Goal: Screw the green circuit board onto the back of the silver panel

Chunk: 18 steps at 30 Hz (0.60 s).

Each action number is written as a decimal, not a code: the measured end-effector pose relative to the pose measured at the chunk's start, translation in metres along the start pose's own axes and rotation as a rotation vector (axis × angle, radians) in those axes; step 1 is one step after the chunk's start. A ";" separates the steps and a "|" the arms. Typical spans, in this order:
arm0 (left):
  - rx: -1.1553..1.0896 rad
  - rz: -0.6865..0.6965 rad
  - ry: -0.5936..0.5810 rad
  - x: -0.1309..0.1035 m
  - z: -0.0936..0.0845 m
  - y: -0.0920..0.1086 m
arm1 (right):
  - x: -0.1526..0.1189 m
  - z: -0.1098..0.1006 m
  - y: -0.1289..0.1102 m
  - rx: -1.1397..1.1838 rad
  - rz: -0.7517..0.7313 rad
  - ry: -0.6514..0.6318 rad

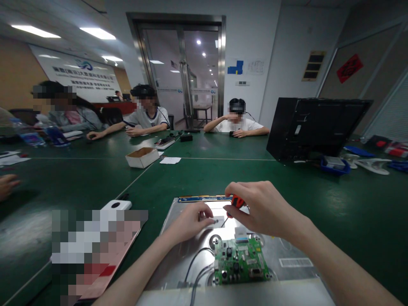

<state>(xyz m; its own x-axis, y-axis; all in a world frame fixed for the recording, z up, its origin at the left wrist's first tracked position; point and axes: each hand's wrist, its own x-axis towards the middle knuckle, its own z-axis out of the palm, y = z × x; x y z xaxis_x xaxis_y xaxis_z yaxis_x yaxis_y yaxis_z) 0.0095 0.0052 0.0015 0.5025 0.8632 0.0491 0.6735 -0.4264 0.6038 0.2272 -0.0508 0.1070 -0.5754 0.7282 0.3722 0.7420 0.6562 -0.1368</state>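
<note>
Over a shiny metal panel (178,265), the right hand (258,206) pinches an orange screwdriver (237,202), the left hand's (193,219) grip unclear.

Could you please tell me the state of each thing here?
Silver metal panel: lying flat
Green rectangular circuit board: components facing up
Red-black screwdriver: gripped by right hand, shaft downward
Left hand: fingers bent
White cardboard box: open
Large black monitor: standing
White ceiling lights: lit

left hand (193,220), right hand (263,206) bare; forearms (145,264) bare
</note>
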 end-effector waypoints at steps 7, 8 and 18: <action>0.058 0.000 -0.098 0.000 0.001 0.003 | 0.001 0.001 -0.001 -0.008 0.009 -0.018; 0.060 -0.003 -0.101 0.000 0.001 0.002 | 0.001 0.001 -0.001 -0.009 0.012 -0.021; 0.044 -0.043 -0.025 -0.009 -0.020 0.010 | -0.002 -0.005 0.002 -0.027 0.013 -0.002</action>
<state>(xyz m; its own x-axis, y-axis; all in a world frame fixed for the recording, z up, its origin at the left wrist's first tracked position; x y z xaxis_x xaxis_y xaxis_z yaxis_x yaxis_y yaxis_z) 0.0011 -0.0010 0.0235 0.4860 0.8739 0.0036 0.7173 -0.4013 0.5696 0.2312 -0.0521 0.1103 -0.5667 0.7370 0.3684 0.7582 0.6414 -0.1169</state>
